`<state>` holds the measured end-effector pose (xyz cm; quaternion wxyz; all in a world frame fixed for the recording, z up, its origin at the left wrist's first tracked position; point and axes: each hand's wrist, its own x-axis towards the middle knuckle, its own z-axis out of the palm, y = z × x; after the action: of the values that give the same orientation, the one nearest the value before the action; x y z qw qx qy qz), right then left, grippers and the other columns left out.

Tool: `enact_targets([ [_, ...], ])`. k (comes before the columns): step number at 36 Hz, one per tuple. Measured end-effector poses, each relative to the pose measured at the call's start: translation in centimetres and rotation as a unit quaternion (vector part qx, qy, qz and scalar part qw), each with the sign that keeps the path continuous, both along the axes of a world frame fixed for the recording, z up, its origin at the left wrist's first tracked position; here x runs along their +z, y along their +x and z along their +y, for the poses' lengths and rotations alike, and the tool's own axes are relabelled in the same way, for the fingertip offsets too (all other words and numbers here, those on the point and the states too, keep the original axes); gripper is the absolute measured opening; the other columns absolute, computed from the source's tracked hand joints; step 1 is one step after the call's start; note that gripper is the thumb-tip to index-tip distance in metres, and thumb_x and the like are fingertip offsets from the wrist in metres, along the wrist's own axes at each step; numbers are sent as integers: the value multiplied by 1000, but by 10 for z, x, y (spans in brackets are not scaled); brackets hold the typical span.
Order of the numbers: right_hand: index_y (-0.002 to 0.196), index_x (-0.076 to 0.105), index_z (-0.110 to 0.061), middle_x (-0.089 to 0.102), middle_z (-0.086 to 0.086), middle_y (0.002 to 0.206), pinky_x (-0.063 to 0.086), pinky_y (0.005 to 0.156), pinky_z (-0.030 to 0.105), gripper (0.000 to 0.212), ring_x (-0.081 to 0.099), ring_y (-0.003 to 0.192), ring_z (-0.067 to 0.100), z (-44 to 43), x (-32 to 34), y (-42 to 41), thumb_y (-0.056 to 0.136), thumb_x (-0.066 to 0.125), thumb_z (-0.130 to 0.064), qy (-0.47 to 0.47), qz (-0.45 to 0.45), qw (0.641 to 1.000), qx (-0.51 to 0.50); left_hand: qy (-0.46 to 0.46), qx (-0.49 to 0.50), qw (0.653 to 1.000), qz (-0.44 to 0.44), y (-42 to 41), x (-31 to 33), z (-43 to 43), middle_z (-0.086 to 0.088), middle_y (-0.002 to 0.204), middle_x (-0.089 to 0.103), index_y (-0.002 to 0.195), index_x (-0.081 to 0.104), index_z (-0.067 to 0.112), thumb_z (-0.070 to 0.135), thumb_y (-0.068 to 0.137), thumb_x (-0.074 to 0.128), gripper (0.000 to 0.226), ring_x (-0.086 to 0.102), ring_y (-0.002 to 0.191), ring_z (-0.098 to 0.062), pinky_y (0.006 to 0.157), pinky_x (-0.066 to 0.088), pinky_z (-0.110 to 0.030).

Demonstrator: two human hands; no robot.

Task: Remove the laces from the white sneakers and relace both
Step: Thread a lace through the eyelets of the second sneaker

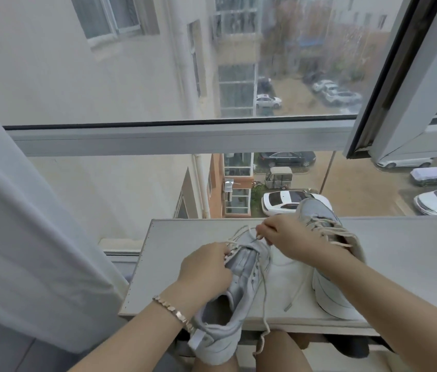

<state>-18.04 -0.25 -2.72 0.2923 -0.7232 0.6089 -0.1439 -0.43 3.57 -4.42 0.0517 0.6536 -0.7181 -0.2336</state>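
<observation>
White-grey sneaker (241,285) at lower centre of the frame, toe pointing up-frame on the pale worktop (400,264), heel jutting past the near edge. Left hand (206,267), bracelet (174,312) at the wrist, fingers curled round the sneaker's upper beside the eyelets. Right hand (290,237) just above the toe end, fingers narrow, pinching the lace (265,299); loose lengths trailing down over the worktop edge. Second sneaker (316,210) right of centre, laces in place, partly behind the right forearm. Grey curtain (24,237) down the left side; window frame (158,138) across the middle.
</observation>
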Motion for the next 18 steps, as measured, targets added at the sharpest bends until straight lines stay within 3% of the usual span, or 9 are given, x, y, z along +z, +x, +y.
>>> enact_targets([
  [3,86,69,-5,62,-8,65,37,49,7,24,51,54,5,4,-13,10,95,51,-18,39,-48,998,1,19,27,999,21,9,-4,5,8,117,58,117,55,31,16,80,54,39,55,105,-17,76,41,-24],
  [8,100,73,-12,71,1,97,38,59,0,17,59,81,8,5,-22,16,89,61,-18,24,-70,997,-2,40,67,995,55,6,-5,4,7,118,55,115,54,29,24,79,54,37,53,105,-16,83,44,-28],
  [13,96,74,-12,71,1,97,40,70,3,16,58,80,2,3,-26,17,81,71,-17,16,-70,997,-8,7,103,991,89,-6,-8,2,10,109,63,109,62,31,36,81,53,30,58,99,-13,75,43,-26],
  [18,87,74,-15,71,-2,90,37,64,3,10,55,72,0,1,-33,18,84,66,-18,-28,-36,999,4,-57,106,992,49,-10,-10,3,8,100,66,93,70,27,36,85,55,19,59,89,-15,65,44,-25],
])
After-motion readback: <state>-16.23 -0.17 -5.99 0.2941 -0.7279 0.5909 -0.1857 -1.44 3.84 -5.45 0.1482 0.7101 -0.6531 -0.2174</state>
